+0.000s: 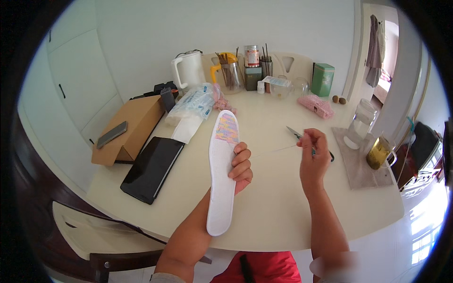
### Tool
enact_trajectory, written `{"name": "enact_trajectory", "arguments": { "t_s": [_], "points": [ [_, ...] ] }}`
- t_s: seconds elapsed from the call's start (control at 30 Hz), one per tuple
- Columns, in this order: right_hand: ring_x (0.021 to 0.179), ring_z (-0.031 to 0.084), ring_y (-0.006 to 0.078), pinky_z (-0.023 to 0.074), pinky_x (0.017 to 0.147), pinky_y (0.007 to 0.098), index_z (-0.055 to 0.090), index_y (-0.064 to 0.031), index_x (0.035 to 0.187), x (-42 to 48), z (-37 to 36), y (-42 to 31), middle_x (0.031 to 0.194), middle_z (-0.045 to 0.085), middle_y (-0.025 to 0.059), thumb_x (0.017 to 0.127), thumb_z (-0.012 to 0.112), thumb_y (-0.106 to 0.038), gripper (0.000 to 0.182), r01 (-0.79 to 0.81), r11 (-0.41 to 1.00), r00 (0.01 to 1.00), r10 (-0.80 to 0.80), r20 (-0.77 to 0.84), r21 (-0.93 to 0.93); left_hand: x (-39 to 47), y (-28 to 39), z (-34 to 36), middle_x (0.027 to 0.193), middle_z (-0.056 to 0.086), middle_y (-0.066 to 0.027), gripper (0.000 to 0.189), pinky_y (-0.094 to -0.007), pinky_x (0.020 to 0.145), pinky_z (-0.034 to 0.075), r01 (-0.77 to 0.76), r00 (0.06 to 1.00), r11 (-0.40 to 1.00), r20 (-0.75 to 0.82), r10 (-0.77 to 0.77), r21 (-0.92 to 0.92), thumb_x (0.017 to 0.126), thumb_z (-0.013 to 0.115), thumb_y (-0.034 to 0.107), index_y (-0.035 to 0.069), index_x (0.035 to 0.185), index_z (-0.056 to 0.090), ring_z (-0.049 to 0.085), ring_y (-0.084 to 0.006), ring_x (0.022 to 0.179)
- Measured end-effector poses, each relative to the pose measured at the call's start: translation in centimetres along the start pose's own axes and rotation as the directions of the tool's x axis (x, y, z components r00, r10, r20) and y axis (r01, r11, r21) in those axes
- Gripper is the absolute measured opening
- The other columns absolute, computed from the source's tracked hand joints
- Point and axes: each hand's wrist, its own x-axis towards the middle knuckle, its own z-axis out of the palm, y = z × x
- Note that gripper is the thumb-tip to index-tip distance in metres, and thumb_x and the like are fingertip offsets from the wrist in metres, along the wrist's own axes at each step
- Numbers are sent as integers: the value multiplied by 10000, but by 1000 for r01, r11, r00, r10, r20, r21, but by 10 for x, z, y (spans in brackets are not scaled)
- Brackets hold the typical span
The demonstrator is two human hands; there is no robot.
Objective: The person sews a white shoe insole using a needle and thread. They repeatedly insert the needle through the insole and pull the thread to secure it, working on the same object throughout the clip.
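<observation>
My left hand (242,166) grips a white shoe insole (222,169) by its right edge, holding it upright over the table. Multicoloured stitching covers the insole's upper end. A thin pale thread (274,151) runs from beside the insole to my right hand (314,152), whose thumb and fingertips are pinched together on it. Whether a needle is among those fingertips cannot be told. Behind my right hand lies a pair of scissors (293,132) with dark handles, partly hidden by the hand.
On the cream table (272,219), a cardboard box (131,123), black folder-like case (152,169) and tissue pack (194,102) sit left. A glass jar (361,123) and glass mug of tea (378,154) stand right on a mat (357,173). A kettle (189,70) and green tin (322,79) stand behind.
</observation>
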Motion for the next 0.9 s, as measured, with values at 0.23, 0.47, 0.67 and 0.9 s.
{"name": "enact_trajectory", "arguments": {
  "t_s": [0.23, 0.47, 0.67, 0.9],
  "points": [
    [671, 528, 156, 380, 868, 406, 624, -94, 802, -11, 5, -39, 710, 537, 11, 687, 662, -18, 143, 402, 914, 911, -392, 130, -63, -1, -11, 3, 554, 345, -8, 311, -244, 332, 254, 131, 988, 991, -82, -128, 33, 871, 435, 375, 70, 813, 407, 353, -128, 333],
    [680, 540, 143, 372, 874, 413, 646, -109, 803, -17, 7, -44, 689, 518, 2, 645, 660, -63, 165, 467, 883, 872, -449, 196, -52, -2, -18, -2, 545, 369, -3, 339, -242, 321, 234, 161, 976, 986, -154, -152, 44, 872, 390, 417, 87, 801, 420, 351, -121, 314],
    [684, 538, 136, 375, 873, 418, 648, -109, 795, -21, 10, -42, 676, 515, -5, 632, 664, -30, 182, 482, 876, 858, -466, 217, -27, -4, -21, -14, 558, 384, -11, 320, -235, 298, 244, 149, 978, 988, -150, -142, 39, 877, 385, 405, 93, 821, 434, 359, -116, 314],
    [673, 534, 133, 381, 871, 417, 652, -103, 796, -21, 10, -43, 672, 513, -6, 654, 672, -9, 172, 486, 874, 853, -470, 225, -17, -5, -23, -16, 574, 420, -29, 323, -247, 291, 261, 159, 973, 987, -172, -157, -2, 884, 371, 395, 87, 830, 451, 382, -128, 315]
  ]
}}
